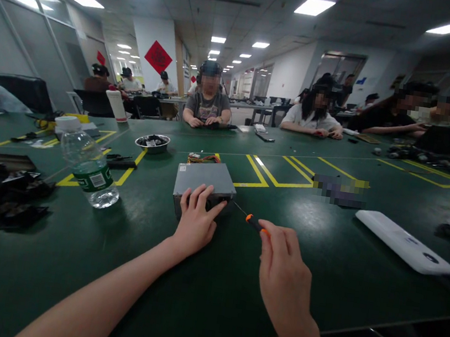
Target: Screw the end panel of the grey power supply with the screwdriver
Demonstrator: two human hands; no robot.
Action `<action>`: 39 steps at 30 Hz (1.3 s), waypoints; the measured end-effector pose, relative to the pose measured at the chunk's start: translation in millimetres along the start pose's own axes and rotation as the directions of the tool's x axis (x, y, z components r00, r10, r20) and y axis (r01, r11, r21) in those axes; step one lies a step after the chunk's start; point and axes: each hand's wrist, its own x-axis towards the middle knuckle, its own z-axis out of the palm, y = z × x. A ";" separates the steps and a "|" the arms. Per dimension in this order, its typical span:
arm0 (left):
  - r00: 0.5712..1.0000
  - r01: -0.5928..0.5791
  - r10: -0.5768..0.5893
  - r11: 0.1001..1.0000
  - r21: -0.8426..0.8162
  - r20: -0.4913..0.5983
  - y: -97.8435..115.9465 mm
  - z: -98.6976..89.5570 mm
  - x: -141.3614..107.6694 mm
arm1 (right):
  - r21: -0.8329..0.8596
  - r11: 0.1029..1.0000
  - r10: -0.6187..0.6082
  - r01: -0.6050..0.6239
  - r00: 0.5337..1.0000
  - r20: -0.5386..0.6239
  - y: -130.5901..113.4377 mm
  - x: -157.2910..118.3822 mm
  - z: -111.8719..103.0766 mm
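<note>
A grey metal computer power supply unit point(207, 175) rests on the green table in front of me, its coloured cables showing behind it. Across its top and near face lie the spread fingers of my left hand point(197, 217), pressing on the box without wrapping around it. My right hand point(284, 266) is closed round the black and orange handle of a screwdriver point(252, 222). The thin shaft points left, and its tip is at the box's right front corner. Whether the tip sits in a screw is too small to tell.
To the left stand a water bottle point(96, 173), a metal bowl point(152, 143) of small parts and a pile of black parts point(3, 199). A white elongated device point(403, 241) lies at right. Yellow tape marks the table; several people sit beyond it.
</note>
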 end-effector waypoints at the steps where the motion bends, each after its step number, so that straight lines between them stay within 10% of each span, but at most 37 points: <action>1: 1.000 -0.001 0.001 1.000 -0.001 -0.002 0.0 -0.1 0.1 | -0.012 1.000 0.010 -0.010 1.000 0.011 2.2 0.1 -0.5; 10: 1.000 0.005 -0.005 1.000 -0.003 -0.016 1.0 2.1 0.2 | 0.158 0.966 -0.215 0.203 0.975 0.062 -4.1 -12.6 3.9; 20: 1.000 0.004 -0.004 1.000 -0.006 -0.012 0.1 3.7 -0.2 | 0.056 0.998 -0.030 0.024 0.994 0.105 3.8 -12.4 4.1; 29: 1.000 -0.001 0.001 1.000 -0.003 -0.023 -0.4 3.3 -0.2 | 0.177 0.953 -0.258 0.247 0.965 0.042 -6.8 -8.5 2.8; 39: 1.000 0.006 -0.006 1.000 -0.016 -0.023 0.0 2.2 0.3 | 0.166 0.976 -0.156 0.140 0.984 0.090 -7.5 -3.5 -2.0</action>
